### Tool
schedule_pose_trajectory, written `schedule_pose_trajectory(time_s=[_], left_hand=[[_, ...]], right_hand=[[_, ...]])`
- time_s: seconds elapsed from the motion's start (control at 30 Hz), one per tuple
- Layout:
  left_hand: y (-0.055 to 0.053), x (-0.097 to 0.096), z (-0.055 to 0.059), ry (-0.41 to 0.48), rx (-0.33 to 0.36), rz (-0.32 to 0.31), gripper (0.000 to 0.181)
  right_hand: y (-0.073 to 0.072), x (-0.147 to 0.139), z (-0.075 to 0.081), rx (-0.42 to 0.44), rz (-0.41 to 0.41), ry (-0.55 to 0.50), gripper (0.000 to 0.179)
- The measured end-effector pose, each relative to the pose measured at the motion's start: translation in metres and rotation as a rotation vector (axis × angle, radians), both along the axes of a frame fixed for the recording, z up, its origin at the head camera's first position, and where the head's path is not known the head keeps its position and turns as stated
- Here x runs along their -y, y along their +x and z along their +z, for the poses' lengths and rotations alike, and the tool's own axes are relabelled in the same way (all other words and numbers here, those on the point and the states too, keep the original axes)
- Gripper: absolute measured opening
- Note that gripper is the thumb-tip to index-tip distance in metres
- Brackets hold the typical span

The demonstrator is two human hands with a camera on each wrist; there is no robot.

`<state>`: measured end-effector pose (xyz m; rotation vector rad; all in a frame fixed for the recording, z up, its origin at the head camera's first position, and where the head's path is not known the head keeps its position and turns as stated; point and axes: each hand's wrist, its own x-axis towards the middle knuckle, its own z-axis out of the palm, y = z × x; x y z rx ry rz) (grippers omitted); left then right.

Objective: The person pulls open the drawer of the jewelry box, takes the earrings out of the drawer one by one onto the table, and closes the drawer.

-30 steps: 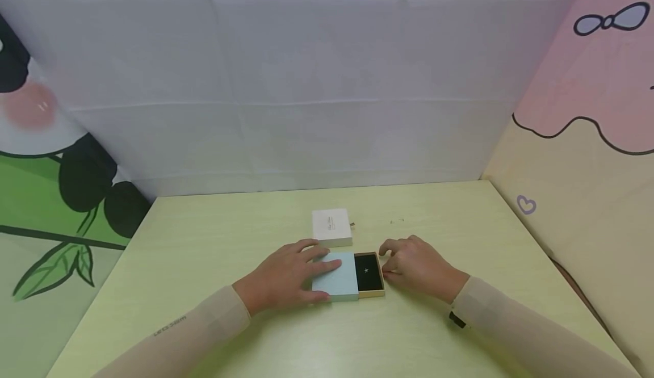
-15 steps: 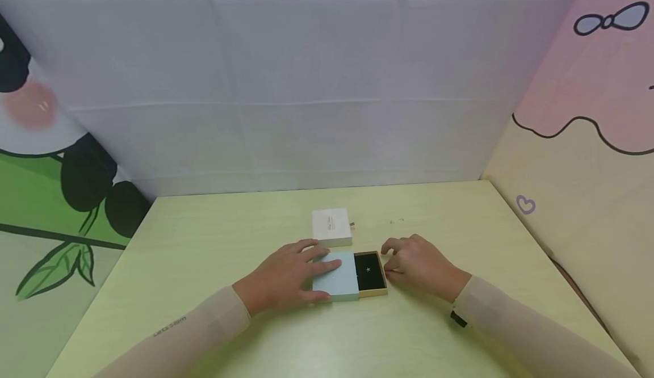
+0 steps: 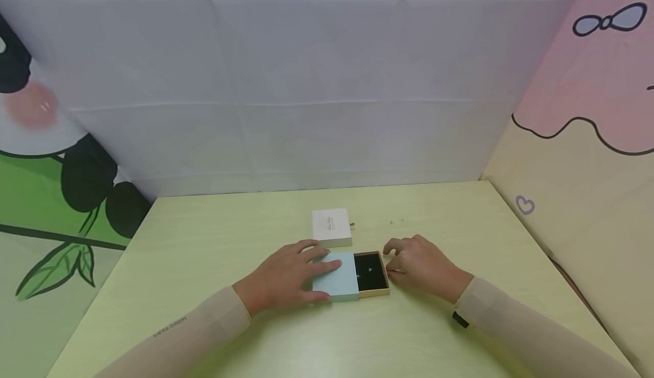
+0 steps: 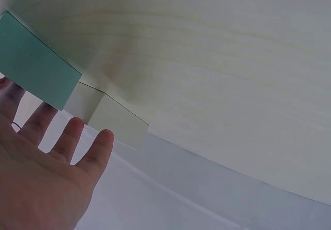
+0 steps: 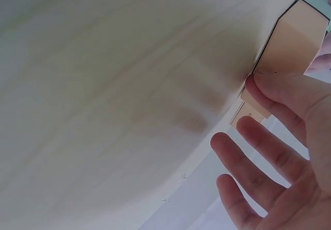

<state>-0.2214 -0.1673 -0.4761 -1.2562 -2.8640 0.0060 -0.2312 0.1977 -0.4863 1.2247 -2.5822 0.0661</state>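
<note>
A light blue sliding gift box (image 3: 334,278) lies on the table, its drawer (image 3: 371,274) partly pulled out to the right. The drawer has a tan rim and a black lining with small star-shaped pieces on it. My left hand (image 3: 291,276) rests on the blue sleeve, fingers spread, one finger flat on top and the thumb at the near edge. At the drawer's right end, my right hand (image 3: 421,267) pinches with thumb and index finger. In the right wrist view the thumb (image 5: 289,88) hides what exactly is pinched; the other fingers extend away from the box.
Just behind the blue box stands a white box (image 3: 331,226) with dark lettering and a small tab at its right side. The pale wooden table (image 3: 230,219) meets a white cloth (image 3: 327,83) at the back. Painted panels flank both sides.
The drawer has slid a little further right with my right hand, baring more of the black lining and part of another star. My left hand and the blue sleeve stay put.
</note>
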Motion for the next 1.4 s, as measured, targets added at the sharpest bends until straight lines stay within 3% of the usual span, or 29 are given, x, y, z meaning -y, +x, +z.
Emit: schedule_pose_trajectory(time_s=[1.4], left_hand=[[-0.0018, 0.0012, -0.0032, 0.002, -0.013, -0.016, 0.073]], right_hand=[[0.0, -0.0024, -0.0013, 0.016, -0.035, 0.016, 0.018]])
